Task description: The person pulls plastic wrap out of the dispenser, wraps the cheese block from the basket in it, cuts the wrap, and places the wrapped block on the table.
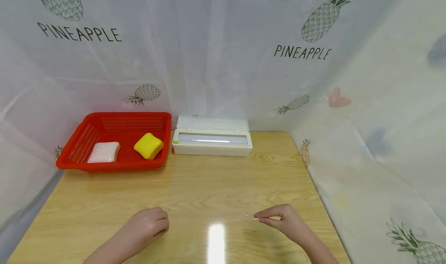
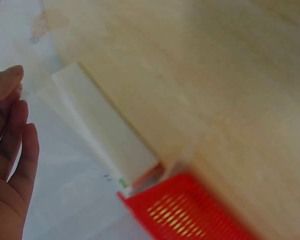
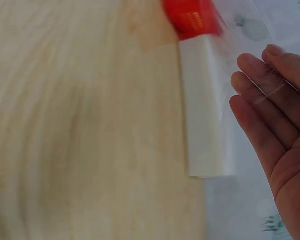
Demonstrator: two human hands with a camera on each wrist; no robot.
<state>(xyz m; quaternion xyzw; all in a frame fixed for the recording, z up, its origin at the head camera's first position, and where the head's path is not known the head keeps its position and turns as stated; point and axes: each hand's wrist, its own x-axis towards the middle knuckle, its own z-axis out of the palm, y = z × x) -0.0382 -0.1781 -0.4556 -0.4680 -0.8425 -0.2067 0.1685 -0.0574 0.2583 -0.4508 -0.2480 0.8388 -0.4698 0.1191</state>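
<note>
A clear sheet of plastic wrap (image 3: 272,89) shows as creases across the fingers of my right hand (image 3: 285,110). In the head view the right hand (image 1: 283,219) pinches its edge between thumb and forefinger, over the right part of the table. To the left my left hand (image 1: 148,227) is held with its knuckles up, its fingertips mostly hidden. The left wrist view shows the left hand (image 2: 10,145) with thumb and forefinger together at the film's edge. Faint glints of the see-through sheet appear between the hands. Behind stands a white wrap dispenser (image 1: 212,150), lid raised.
At the back left a red plastic basket (image 1: 122,166) holds a white sponge-like block (image 1: 104,152) and a yellow one (image 1: 148,146). A pale curtain printed with pineapples (image 1: 195,62) hangs behind and beside the wooden table (image 1: 209,186).
</note>
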